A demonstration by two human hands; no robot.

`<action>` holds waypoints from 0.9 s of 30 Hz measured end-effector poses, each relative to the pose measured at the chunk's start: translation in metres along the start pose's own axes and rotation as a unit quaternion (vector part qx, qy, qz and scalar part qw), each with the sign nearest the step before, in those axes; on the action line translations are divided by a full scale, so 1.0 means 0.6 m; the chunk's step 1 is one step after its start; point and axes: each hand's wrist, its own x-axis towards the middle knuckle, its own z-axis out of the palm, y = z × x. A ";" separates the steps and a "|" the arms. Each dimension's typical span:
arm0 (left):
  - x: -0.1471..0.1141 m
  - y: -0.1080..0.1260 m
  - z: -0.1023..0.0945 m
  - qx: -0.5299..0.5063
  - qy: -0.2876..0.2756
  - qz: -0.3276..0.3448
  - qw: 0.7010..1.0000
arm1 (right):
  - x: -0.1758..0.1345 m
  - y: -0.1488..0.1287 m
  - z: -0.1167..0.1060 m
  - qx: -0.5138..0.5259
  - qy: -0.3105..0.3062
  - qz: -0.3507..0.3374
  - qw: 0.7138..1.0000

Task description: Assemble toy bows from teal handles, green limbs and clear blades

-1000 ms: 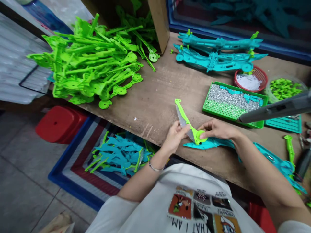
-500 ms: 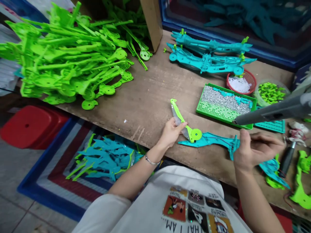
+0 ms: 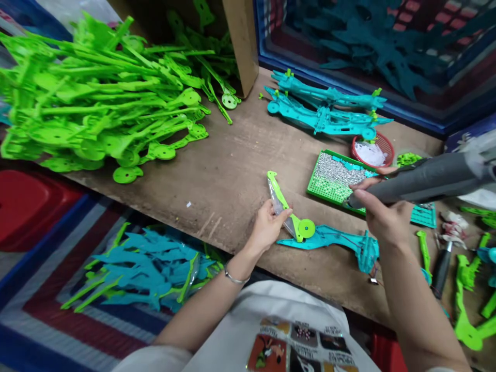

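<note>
My left hand (image 3: 267, 226) pinches a bright green plastic arm (image 3: 282, 195) with a clear strip along its side. The arm's round disc end (image 3: 306, 228) lies over a turquoise plastic frame (image 3: 335, 235) on the table. My right hand (image 3: 387, 219) has its fingers and thumb around the front of a grey electric screwdriver (image 3: 430, 178), which reaches in from the right. The tool's tip points left, over the near edge of a green tray (image 3: 329, 192) of small silver screws and a few turquoise pieces.
Green parts (image 3: 96, 103) are heaped at the left, beside a cardboard box (image 3: 242, 46). Assembled turquoise frames (image 3: 329, 113) lie at the back, near a red basket (image 3: 389, 150). A black-handled hammer-like tool (image 3: 442, 271) lies right. Below the table's edge, a bin holds turquoise parts (image 3: 155, 263).
My right hand has moved up from beside the turquoise frame and closed around the screwdriver. My left hand keeps hold of the green arm. The whole view has shifted slightly.
</note>
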 end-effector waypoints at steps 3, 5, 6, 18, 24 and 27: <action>-0.002 0.001 0.001 -0.007 0.003 0.001 1.000 | 0.027 0.022 0.041 0.043 0.061 -0.044 0.996; -0.003 0.001 0.002 -0.007 0.004 0.000 1.000 | 0.038 0.042 0.061 0.053 0.097 -0.055 0.992; -0.003 0.001 0.002 -0.007 0.005 -0.001 1.000 | 0.041 0.053 0.068 0.055 0.105 -0.053 0.991; -0.005 0.005 0.004 -0.002 0.010 -0.005 1.000 | 0.051 0.106 0.086 0.070 0.091 -0.030 0.993; -0.005 0.003 0.003 0.001 0.001 0.005 1.000 | 0.056 0.114 0.088 0.106 0.062 -0.053 0.991; -0.003 -0.001 0.004 0.001 0.003 0.008 1.000 | 0.061 0.112 0.088 0.101 0.064 -0.063 0.991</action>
